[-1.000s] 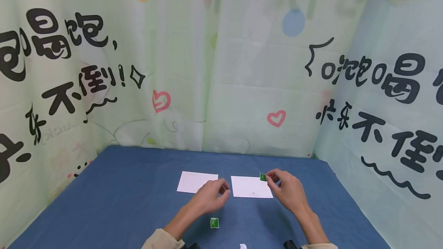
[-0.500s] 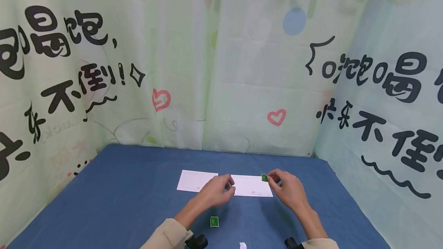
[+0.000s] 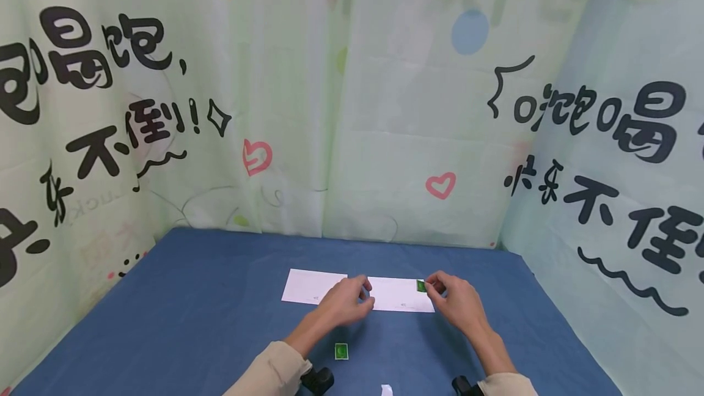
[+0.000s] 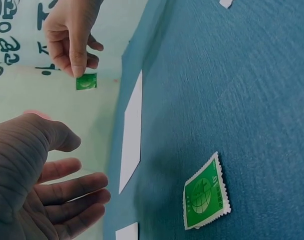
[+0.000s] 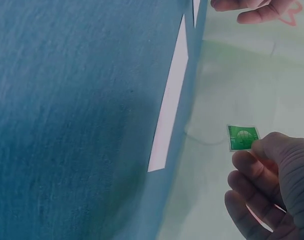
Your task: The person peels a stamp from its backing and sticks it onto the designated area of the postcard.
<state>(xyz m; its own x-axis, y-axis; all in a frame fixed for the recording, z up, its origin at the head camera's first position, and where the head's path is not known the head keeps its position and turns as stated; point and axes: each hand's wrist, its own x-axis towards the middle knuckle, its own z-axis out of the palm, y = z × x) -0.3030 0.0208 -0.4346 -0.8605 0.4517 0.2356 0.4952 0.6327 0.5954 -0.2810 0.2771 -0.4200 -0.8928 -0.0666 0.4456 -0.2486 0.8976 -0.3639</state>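
Pinched between the right hand's [image 3: 458, 299] thumb and forefinger is a green postage stamp [image 5: 243, 138] with a pale edge. In the head view it overlaps the top right corner of the right white envelope [image 3: 393, 295]; the right wrist view shows it held up off the table. My left hand [image 3: 345, 302] hovers with relaxed, bent fingers and holds nothing. It covers part of the left white envelope [image 3: 308, 286] in the head view. Another green stamp [image 4: 204, 194], with perforated edges and a globe design, lies on the blue cloth nearer to me.
A blue cloth [image 3: 209, 310] covers the table. A small white scrap [image 3: 387, 390] lies at the near edge. Printed curtains [image 3: 385, 139] with hearts and black lettering stand behind and on both sides. A black wrist device [image 3: 317, 380] sits on the left wrist.
The left hand has moved a little to the right, from the left envelope towards the right one. The right hand, still pinching the stamp, has barely shifted.
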